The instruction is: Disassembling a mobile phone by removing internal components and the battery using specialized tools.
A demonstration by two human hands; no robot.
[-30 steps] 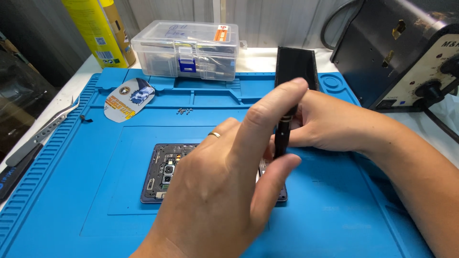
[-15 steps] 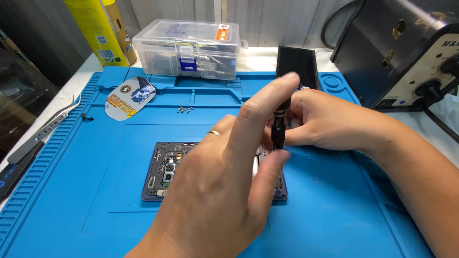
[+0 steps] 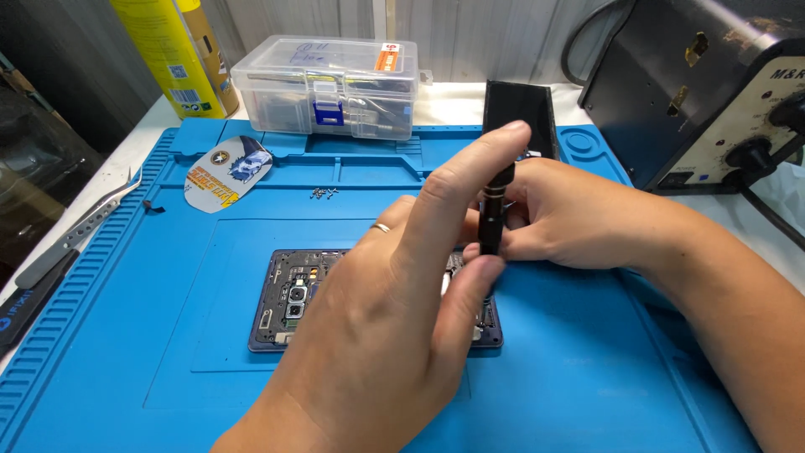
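Here, two hands [image 3: 394, 335], one screwdriver [image 3: 493, 220]

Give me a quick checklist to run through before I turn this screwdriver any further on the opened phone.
1. Both hands on the black screwdriver: left hand pinches it, index finger capping the top, right hand steadies it: ok.
2. Driver upright: ok.
3. Tip seated in a screw: cannot tell, hidden behind the left hand.
4. Opened phone flat on the blue mat: ok.
5. Loose screws grouped away from the hands: ok.
6. Tweezers within reach at the mat's left edge: ok.
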